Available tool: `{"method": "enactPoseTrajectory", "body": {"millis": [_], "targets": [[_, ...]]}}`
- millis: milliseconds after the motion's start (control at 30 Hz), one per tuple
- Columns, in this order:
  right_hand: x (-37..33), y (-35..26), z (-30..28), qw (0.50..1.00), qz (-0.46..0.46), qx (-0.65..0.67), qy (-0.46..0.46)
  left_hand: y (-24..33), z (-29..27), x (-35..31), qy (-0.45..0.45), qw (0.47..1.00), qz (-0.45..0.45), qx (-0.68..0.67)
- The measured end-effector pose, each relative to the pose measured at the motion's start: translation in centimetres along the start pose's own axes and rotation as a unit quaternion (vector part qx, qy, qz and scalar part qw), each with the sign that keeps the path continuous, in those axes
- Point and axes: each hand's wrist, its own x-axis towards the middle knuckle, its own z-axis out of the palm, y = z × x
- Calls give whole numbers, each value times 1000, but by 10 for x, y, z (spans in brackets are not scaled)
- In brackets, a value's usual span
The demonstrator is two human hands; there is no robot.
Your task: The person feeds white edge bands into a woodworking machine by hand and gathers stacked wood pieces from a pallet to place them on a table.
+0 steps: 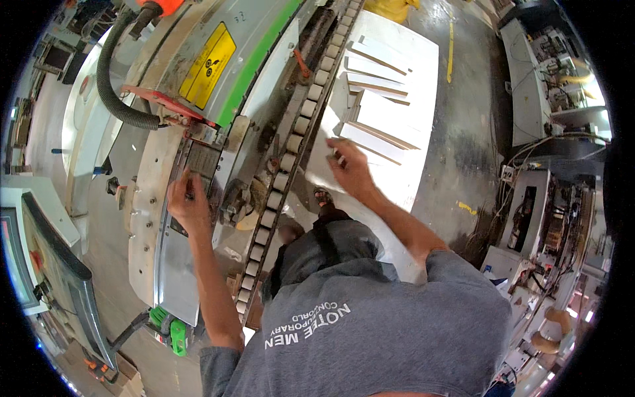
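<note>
My left hand (188, 202) is over the metal bed of a long machine (177, 264), close to the end of its grey and green cover (228, 59). Its fingers are curled in, and whatever they may hold is hidden. Out to the right, my right hand (350, 171) hangs in the air by the near edge of a large white board (418, 126). Its fingers are loosely bent and apart, with nothing visible in them. Several white panel strips (374, 142) with brown edges lie on that board, just beyond this hand.
A track of white rollers (294, 143) runs along the machine between my hands. A ribbed grey hose (106, 86) curves above the bed. At the far left stands a screen panel (16, 258). Other machinery (529, 218) with loose cables lines the right side.
</note>
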Motion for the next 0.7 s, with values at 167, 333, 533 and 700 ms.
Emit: {"method": "enactPoseTrajectory", "body": {"millis": [167, 333, 533, 700], "targets": [[-6, 54, -16, 925, -58, -340, -160, 9, -24, -49, -4, 1000, -7, 12], [16, 71, 4, 851, -89, -478, -199, 25, -34, -71, -25, 999, -20, 13], [4, 64, 5, 855, -207, -421, -222, 34, -51, -93, -5, 997, -66, 32], [-7, -11, -22, 862, -105, -390, -307, 53, -46, -109, -29, 992, -78, -97]]}}
